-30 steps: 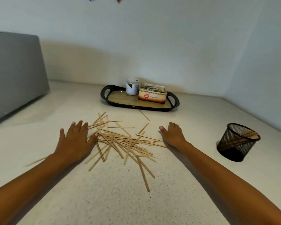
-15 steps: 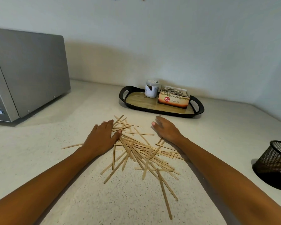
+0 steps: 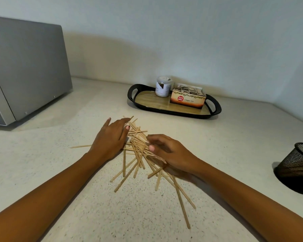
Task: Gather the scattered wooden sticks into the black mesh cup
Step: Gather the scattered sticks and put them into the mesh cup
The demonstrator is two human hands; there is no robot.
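A heap of thin wooden sticks (image 3: 138,151) lies on the speckled counter between my two hands. My left hand (image 3: 110,138) stands on its edge against the heap's left side, fingers straight. My right hand (image 3: 166,151) presses on the heap's right side, fingers loosely bent over the sticks, with no clear grip visible. Some sticks fan out toward me, one long stick (image 3: 181,201) reaching nearest. A single stick (image 3: 80,146) pokes out left of my left wrist. The black mesh cup (image 3: 297,168) sits at the right edge, partly cut off, some sticks showing through its mesh.
A black-rimmed tray (image 3: 173,105) at the back holds a small jar (image 3: 162,89) and a box of tea bags (image 3: 187,98). A grey appliance (image 3: 24,67) stands at the left. White walls meet in the right corner.
Both hands have moved inward, sweeping the spread sticks into a tighter heap. The view has shifted, so the cup now sits at the right edge.
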